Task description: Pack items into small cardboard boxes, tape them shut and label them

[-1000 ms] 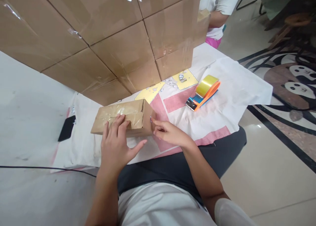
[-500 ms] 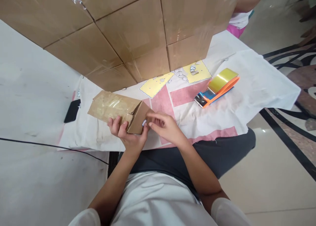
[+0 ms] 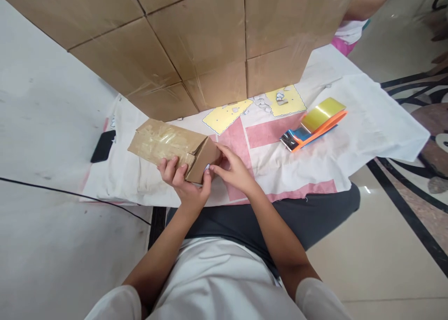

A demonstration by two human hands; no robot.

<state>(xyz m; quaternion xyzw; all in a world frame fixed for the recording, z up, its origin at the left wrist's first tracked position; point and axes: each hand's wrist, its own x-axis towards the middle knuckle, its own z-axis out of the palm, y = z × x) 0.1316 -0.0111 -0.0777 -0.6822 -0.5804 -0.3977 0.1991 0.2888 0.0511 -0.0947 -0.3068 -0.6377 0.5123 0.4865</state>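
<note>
A small cardboard box (image 3: 164,140), its top covered in shiny clear tape, lies tilted above the cloth. My left hand (image 3: 187,182) grips its near side, fingers over the top edge and thumb at the end face. At that end, my right hand (image 3: 234,170) has its fingers around the far edge and its thumb against the end face. Between the two thumbs a small white piece (image 3: 207,167), like a sticker, shows on the cardboard; the thumbs partly cover it.
A tall stack of taped cartons (image 3: 210,45) rises behind. Right of my hands lies an orange and blue tape dispenser (image 3: 315,124). Yellow sheets (image 3: 227,116) with paper scraps lie on the cloth (image 3: 367,114). A black phone-like object (image 3: 103,146) is at left. Another person's arm (image 3: 367,3) shows at upper right.
My right hand has moved from curled fingers near the box's end to resting on it, fingers over the far edge. The left hand keeps its grip. The whole view has shifted slightly.
</note>
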